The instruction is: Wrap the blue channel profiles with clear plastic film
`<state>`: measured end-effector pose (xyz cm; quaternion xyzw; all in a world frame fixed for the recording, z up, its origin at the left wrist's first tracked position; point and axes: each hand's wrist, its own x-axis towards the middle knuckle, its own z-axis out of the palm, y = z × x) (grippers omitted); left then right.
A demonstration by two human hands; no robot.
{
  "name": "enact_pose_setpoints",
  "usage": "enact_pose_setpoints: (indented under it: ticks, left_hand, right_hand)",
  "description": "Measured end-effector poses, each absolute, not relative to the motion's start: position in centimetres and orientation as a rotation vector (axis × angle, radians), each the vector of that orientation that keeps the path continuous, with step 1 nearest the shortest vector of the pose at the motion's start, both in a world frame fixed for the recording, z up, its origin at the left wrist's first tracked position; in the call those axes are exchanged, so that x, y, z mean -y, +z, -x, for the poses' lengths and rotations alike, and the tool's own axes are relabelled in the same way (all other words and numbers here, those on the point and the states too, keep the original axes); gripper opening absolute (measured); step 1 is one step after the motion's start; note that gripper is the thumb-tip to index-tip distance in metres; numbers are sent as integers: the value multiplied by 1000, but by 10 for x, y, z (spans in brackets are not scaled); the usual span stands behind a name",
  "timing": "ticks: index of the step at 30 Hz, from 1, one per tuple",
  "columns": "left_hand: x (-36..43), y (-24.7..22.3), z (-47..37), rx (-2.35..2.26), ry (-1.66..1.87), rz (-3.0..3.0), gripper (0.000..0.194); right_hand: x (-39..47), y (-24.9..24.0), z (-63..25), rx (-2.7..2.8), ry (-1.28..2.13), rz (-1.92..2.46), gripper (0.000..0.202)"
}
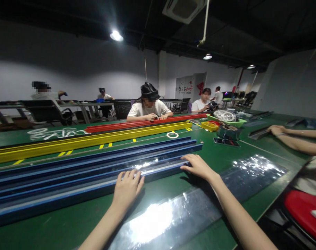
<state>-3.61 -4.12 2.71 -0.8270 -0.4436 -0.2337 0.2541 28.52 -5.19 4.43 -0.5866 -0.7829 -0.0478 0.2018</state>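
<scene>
Head view: nearest blue channel [69,200] is lying on the bench [56,231]; left hand [128,187], fingers loosely spread, is resting on its edge, apparently gripping nothing; right hand [198,166] is curving at its right end, hold unclear. Uneven pressing could be tipping it.

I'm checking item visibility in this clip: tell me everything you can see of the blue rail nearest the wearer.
The nearest blue rail is long and straight, with a dark outer side, brighter blue edges and a pale strip along it. Its surface looks smooth and glossy; plastic or metal, I cannot tell. It lies on the green table, running out of view at left. The left hand lies over its near edge; the right hand is at its right end.
</scene>
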Motion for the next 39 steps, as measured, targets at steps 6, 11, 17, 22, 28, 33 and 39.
enact_pose_setpoints:
  ticks: [6,11,17,22,28,33,39]
  left_hand:
    - [43,38,7,1276,-660,2283,31]
    - [44,28,-29,1075,-703,2363,31]
    - [41,9,-36,1087,-806,2330,36]
    - [41,3,-30,1258,-823,2301,36]
    - [44,2,-31,1213,-801,2332,38]
    - [45,3,-31,1211,-814,2329,38]
    - [43,2,-30,1236,-841,2302,36]
  right_hand:
    - [49,35,-298,2223,-156,1589,34]
    - [54,22,-298,2195,-270,1538,35]
    - [54,16,-299,2199,-356,1480,34]
    - [51,13,-299,2188,-357,1467,30]
    - [52,12,-299,2140,-325,1458,29]
    - [52,11,-300,2115,-323,1458,28]
    - [51,10,-300,2095,-342,1437,28]
